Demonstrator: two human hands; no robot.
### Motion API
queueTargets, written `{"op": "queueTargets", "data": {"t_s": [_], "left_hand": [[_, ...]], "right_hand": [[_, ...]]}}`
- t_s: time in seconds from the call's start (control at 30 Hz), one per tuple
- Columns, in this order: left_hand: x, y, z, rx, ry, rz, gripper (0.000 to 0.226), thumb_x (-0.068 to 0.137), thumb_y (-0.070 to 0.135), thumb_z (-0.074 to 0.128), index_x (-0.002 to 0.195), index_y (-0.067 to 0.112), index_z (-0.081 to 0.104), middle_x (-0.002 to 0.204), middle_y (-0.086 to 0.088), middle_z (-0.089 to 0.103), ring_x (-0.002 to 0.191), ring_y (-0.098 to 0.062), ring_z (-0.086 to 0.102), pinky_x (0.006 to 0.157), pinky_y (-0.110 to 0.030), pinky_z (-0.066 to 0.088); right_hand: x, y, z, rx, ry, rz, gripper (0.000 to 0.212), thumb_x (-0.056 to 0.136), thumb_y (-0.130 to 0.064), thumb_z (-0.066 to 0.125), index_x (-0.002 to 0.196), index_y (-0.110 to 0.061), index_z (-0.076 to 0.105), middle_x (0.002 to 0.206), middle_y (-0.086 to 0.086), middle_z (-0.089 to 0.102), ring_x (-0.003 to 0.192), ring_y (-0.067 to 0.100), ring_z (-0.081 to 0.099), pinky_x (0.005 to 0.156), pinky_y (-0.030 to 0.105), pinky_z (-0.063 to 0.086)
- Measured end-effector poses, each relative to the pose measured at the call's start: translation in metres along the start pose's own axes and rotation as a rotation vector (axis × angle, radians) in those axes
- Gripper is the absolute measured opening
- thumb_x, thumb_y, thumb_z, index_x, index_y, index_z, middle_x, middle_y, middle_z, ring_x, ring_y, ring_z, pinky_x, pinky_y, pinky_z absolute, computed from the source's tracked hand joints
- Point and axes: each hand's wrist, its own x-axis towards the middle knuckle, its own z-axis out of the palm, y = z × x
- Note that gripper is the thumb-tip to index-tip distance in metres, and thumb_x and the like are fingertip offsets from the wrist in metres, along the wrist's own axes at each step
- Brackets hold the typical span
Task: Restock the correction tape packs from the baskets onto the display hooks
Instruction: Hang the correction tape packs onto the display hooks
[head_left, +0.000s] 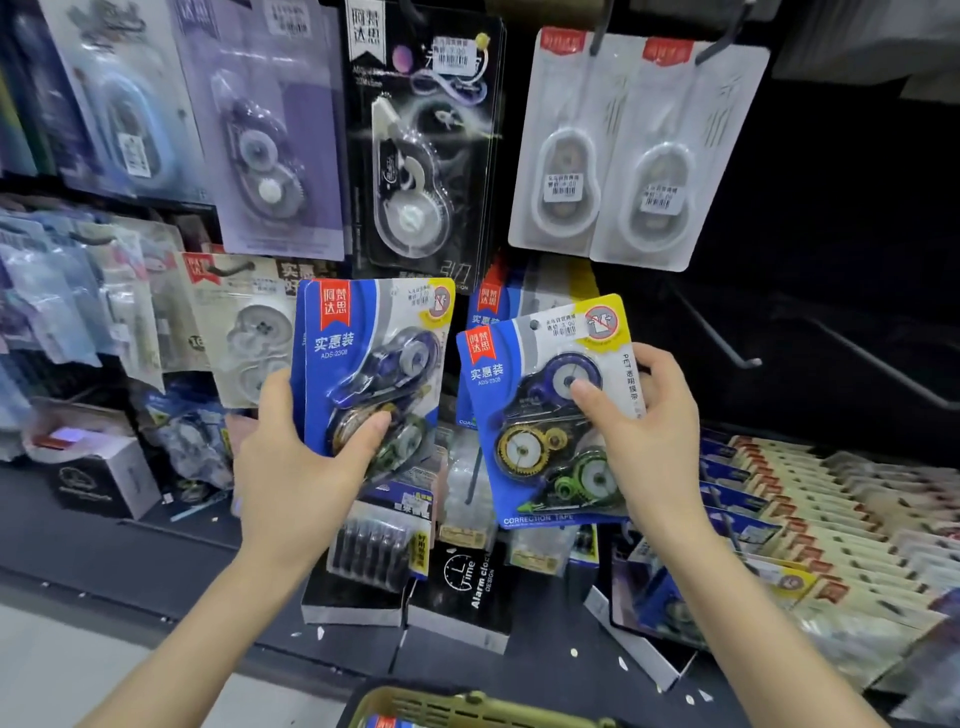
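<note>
We see only the rim of the basket (467, 706), the rest cut off by the bottom edge, and the blurred packs (57, 296) on the far left are beyond our reading. The left hand (296, 467) shows just a thumb across the left pack (371, 364), its fingers hidden behind the card, while the price sticker (561, 327) on the right pack (524, 447) in the right hand (649, 431) is too small to read. Behind it hangs what may be another blue pack (496, 304), mostly covered.

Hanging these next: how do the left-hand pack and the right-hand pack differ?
The left-hand pack sits higher and nearly upright; the right-hand pack is lower and tilted. The left hand grips its pack's lower left, the right hand its right edge. Both are the same blue cards.
</note>
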Motion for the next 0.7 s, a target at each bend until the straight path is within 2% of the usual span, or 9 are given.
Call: {"op": "queueTargets", "data": {"t_s": [0.07,0.17,0.2,0.3,0.33,0.4,0.5,0.6,0.7], "left_hand": [[0.003,-0.002,0.000,-0.004,0.010,-0.001,0.046,0.078,0.019,0.081,0.107,0.023,0.046,0.088,0.025,0.058,0.079,0.010,0.059,0.066,-0.007,0.040],[0.006,-0.003,-0.002,-0.019,0.017,-0.006,0.046,0.078,0.020,0.082,0.107,0.025,0.046,0.090,0.027,0.058,0.086,-0.009,0.059,0.073,-0.025,0.042],[0.006,-0.004,-0.003,-0.020,0.020,-0.007,0.046,0.078,0.020,0.082,0.107,0.025,0.046,0.090,0.027,0.058,0.085,-0.007,0.058,0.073,-0.024,0.042],[0.009,-0.006,-0.004,-0.027,0.033,-0.008,0.046,0.078,0.020,0.081,0.109,0.025,0.047,0.090,0.026,0.058,0.080,0.012,0.056,0.067,-0.005,0.039],[0.010,-0.006,-0.005,-0.034,0.036,-0.011,0.046,0.078,0.020,0.081,0.109,0.025,0.047,0.090,0.026,0.058,0.080,0.015,0.056,0.066,-0.005,0.039],[0.011,-0.007,-0.005,-0.053,0.036,-0.023,0.045,0.078,0.021,0.081,0.109,0.024,0.048,0.090,0.026,0.058,0.080,0.014,0.056,0.069,-0.010,0.040],[0.012,-0.009,-0.006,-0.081,0.035,-0.032,0.045,0.078,0.022,0.081,0.109,0.024,0.049,0.091,0.026,0.059,0.084,0.009,0.056,0.071,-0.014,0.040],[0.013,-0.011,-0.009,-0.120,0.025,-0.060,0.043,0.078,0.020,0.081,0.107,0.027,0.051,0.093,0.026,0.062,0.089,0.005,0.059,0.075,-0.018,0.043],[0.015,-0.010,-0.014,-0.178,-0.006,-0.104,0.047,0.074,0.015,0.085,0.099,0.037,0.052,0.087,0.033,0.064,0.081,0.010,0.061,0.076,-0.022,0.045]], "right_hand": [[0.003,0.004,0.001,-0.009,-0.004,0.021,0.033,0.084,-0.018,0.076,0.100,-0.040,0.055,0.099,-0.009,0.070,0.092,0.007,0.068,0.083,0.039,0.057],[0.010,0.018,0.007,0.008,-0.033,0.098,0.031,0.085,-0.023,0.075,0.106,-0.035,0.057,0.103,-0.009,0.070,0.095,0.010,0.068,0.088,0.045,0.056],[0.012,0.024,0.009,0.000,-0.036,0.118,0.031,0.086,-0.026,0.074,0.112,-0.034,0.058,0.106,-0.009,0.071,0.098,0.010,0.068,0.090,0.046,0.055],[0.020,0.043,0.018,-0.088,-0.068,0.130,0.036,0.089,-0.044,0.066,0.124,-0.038,0.057,0.114,-0.014,0.069,0.105,0.011,0.066,0.094,0.047,0.053],[0.023,0.049,0.021,-0.131,-0.079,0.129,0.040,0.089,-0.050,0.061,0.127,-0.040,0.054,0.115,-0.014,0.069,0.104,0.012,0.066,0.094,0.047,0.053],[0.028,0.061,0.030,-0.204,-0.074,0.133,0.052,0.089,-0.058,0.056,0.137,-0.039,0.047,0.117,-0.007,0.069,0.100,0.014,0.064,0.090,0.044,0.054],[0.034,0.071,0.041,-0.287,0.026,0.099,0.064,0.092,-0.055,0.056,0.149,-0.034,0.035,0.114,0.001,0.067,0.096,0.016,0.060,0.082,0.036,0.049],[0.035,0.072,0.048,-0.389,0.088,0.084,0.068,0.093,-0.056,0.053,0.152,-0.034,0.028,0.115,0.003,0.062,0.091,0.011,0.049,0.074,0.030,0.035],[0.031,0.063,0.045,-0.542,0.079,0.149,0.074,0.092,-0.060,0.051,0.155,-0.035,0.022,0.118,0.008,0.057,0.088,0.019,0.051,0.070,0.030,0.032]]}}
